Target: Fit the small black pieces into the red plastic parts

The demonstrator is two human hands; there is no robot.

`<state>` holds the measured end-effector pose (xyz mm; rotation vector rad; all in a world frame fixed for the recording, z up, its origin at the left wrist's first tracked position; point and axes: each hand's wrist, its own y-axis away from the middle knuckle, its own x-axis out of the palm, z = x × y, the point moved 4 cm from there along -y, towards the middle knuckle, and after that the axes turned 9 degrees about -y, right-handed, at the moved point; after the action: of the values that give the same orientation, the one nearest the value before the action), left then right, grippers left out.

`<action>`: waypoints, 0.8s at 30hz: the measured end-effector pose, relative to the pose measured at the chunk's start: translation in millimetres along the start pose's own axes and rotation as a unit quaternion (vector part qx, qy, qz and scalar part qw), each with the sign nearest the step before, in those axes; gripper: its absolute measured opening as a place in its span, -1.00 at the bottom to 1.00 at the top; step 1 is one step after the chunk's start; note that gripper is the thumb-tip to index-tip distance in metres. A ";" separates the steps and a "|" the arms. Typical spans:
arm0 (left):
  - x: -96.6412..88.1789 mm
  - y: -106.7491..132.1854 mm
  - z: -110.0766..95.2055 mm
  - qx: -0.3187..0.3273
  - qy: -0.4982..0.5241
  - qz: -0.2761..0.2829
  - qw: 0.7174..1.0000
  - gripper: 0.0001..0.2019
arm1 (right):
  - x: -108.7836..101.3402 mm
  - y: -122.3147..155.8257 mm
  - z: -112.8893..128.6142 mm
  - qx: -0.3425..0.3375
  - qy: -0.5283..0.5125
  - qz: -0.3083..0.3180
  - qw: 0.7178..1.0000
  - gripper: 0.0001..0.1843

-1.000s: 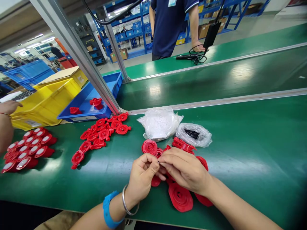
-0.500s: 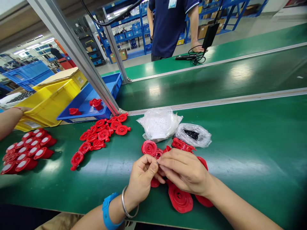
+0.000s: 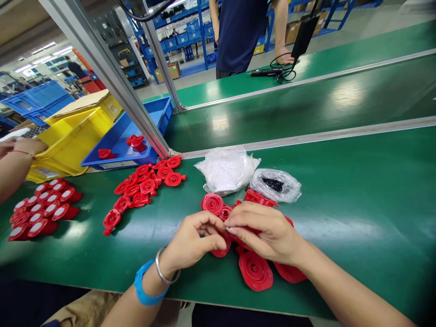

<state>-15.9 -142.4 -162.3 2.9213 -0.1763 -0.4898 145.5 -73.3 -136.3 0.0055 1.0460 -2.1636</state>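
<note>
My left hand (image 3: 192,240) and my right hand (image 3: 265,231) meet fingertip to fingertip over a small heap of red round plastic parts (image 3: 255,270) on the green bench. Both hands are closed in a pinch on one red part (image 3: 221,249) held between them. A ribbed red disc (image 3: 211,203) lies just behind my left hand. Behind the heap sit a clear bag of small white pieces (image 3: 227,170) and a clear bag of small black pieces (image 3: 275,185).
More red parts lie spread at left centre (image 3: 146,186), and white-faced ones stand in rows at far left (image 3: 41,211) beside another person's arm (image 3: 13,163). A blue tray (image 3: 119,154), a yellow bin (image 3: 73,141) and a slanted metal post (image 3: 112,77) stand behind. A person (image 3: 241,32) stands across the belt.
My left hand has turned and dropped lower over the red part, both hands staying together. The view has tilted slightly, and the other person's arm at far left has shifted.
</note>
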 end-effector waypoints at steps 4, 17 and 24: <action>-12.2 7.7 -6.0 0.127 -0.371 0.031 0.919 -0.39 | -6.7 -2.7 0.7 -0.009 0.043 -0.005 0.999 -0.84; 2.8 10.4 3.9 0.136 -0.492 0.022 0.860 -0.65 | 5.2 4.5 -6.1 0.018 0.076 0.069 0.995 -0.86; -2.3 10.7 -0.4 0.170 -0.352 -0.033 0.920 -0.71 | -3.2 0.8 -4.5 0.042 0.073 0.003 0.996 -0.86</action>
<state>-18.9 -152.5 -159.2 2.9185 -0.2739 -1.6597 147.1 -68.6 -139.0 0.2096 1.0325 -2.2268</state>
